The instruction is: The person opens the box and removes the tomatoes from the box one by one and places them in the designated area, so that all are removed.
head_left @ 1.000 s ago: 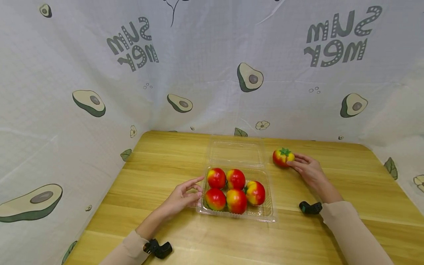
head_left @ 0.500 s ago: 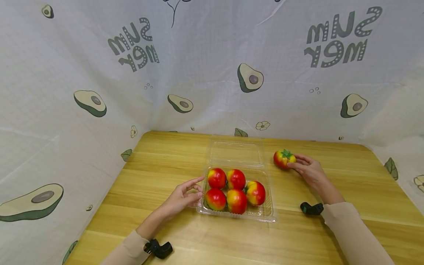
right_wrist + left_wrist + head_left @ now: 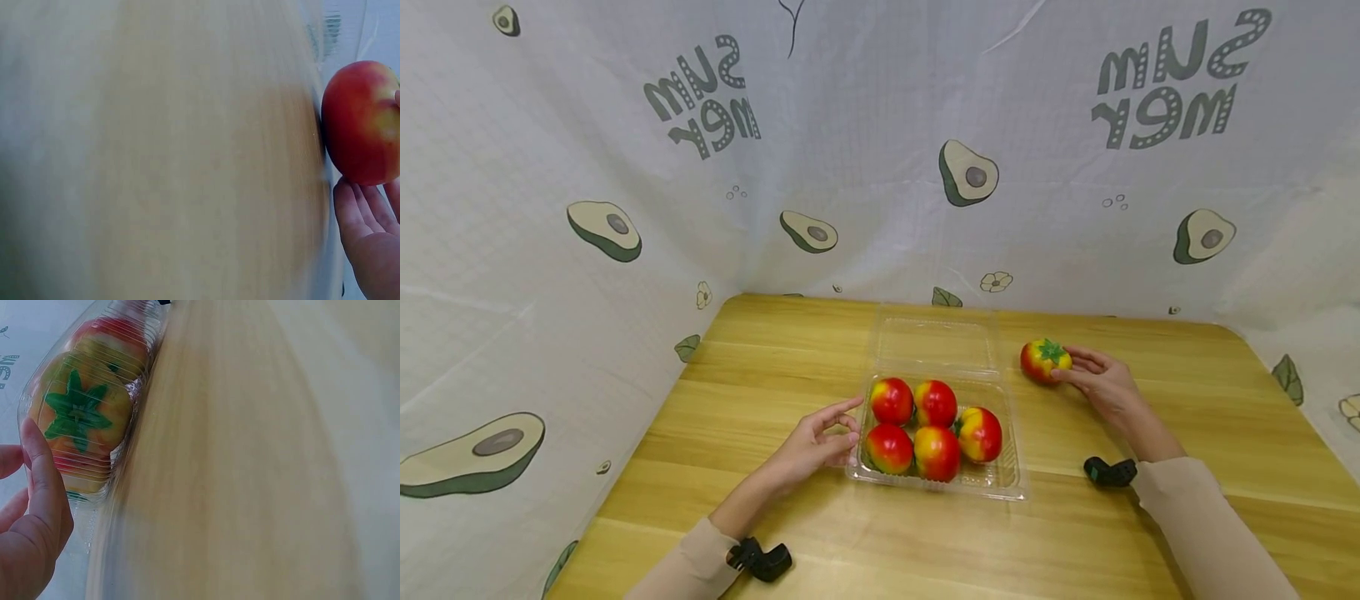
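My right hand (image 3: 1107, 388) holds a red-and-yellow toy fruit (image 3: 1037, 362) with a green star-shaped leaf top, between the thumb and the fingers. The right wrist view shows the red side of this fruit (image 3: 359, 125), fingertips against its lower edge. My left hand (image 3: 808, 446) touches the left wall of a clear plastic clamshell box (image 3: 1007, 483), index finger and thumb apart along the side. Several matching fruits (image 3: 937, 454) sit in the box in two rows. In the left wrist view, the left hand (image 3: 37, 519) has its fingertips at the box's rim.
The box's clear lid (image 3: 936, 343) lies folded back on the wooden table (image 3: 775, 367). Behind and on the sides hangs a white cloth (image 3: 865, 167) with avocado prints. A black device sits at each wrist, the left one (image 3: 763, 560) close over the table.
The fruit in my right hand has turned slightly, its green top now facing more toward me and the right, and has shifted a little right. My left hand stays at the box.
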Action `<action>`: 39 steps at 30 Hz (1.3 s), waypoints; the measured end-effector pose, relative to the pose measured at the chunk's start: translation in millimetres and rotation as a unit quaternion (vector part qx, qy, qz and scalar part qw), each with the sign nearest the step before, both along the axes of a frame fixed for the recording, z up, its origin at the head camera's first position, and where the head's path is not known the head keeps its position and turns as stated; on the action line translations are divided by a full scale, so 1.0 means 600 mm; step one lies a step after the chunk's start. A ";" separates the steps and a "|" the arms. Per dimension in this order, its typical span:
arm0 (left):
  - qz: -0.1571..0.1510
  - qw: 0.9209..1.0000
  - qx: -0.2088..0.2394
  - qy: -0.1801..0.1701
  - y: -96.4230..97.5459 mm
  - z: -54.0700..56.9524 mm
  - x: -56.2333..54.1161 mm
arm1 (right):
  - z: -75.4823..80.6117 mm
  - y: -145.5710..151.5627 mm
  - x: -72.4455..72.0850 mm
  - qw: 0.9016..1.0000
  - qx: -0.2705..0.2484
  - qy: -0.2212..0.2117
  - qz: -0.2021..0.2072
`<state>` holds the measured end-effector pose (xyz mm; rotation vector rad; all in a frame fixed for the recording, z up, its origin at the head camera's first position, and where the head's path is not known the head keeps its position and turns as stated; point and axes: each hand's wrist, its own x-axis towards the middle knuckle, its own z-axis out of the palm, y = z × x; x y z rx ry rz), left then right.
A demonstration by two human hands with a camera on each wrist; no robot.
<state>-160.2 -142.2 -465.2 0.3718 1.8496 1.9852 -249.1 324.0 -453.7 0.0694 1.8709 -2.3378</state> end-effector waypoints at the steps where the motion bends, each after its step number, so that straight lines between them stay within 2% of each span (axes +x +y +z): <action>1: 0.001 1.000 -0.001 0.000 0.000 0.000 -0.001 | 0.000 0.001 0.000 1.000 0.003 0.001 0.001; 6: 0.005 1.000 -0.007 -0.002 0.002 0.001 -0.001 | -0.001 0.004 0.001 1.000 0.027 0.006 0.007; 11: 0.008 1.000 -0.013 -0.004 0.003 0.002 0.000 | 0.000 0.006 0.007 1.000 0.018 0.010 0.009; 17: 0.003 1.000 -0.007 -0.004 0.003 0.001 0.000 | 0.006 0.011 0.014 0.998 0.057 0.027 -0.002; 21: 0.002 1.000 -0.003 -0.005 0.003 0.000 -0.001 | 0.010 0.019 0.018 0.998 0.048 0.036 -0.002; 24: 0.005 1.000 -0.001 -0.006 0.003 0.001 -0.001 | 0.017 0.023 0.024 0.998 0.052 0.047 -0.007; 27: 0.006 1.000 0.001 -0.006 0.003 0.001 0.000 | 0.028 0.023 0.033 0.994 0.087 0.064 -0.016; 31: 0.006 1.000 0.000 -0.005 0.002 0.001 0.000 | 0.044 0.019 0.049 0.991 0.099 0.090 -0.021; 39: 0.006 1.000 -0.002 -0.005 0.003 0.001 0.000 | 0.068 0.001 0.074 0.989 0.077 0.127 -0.015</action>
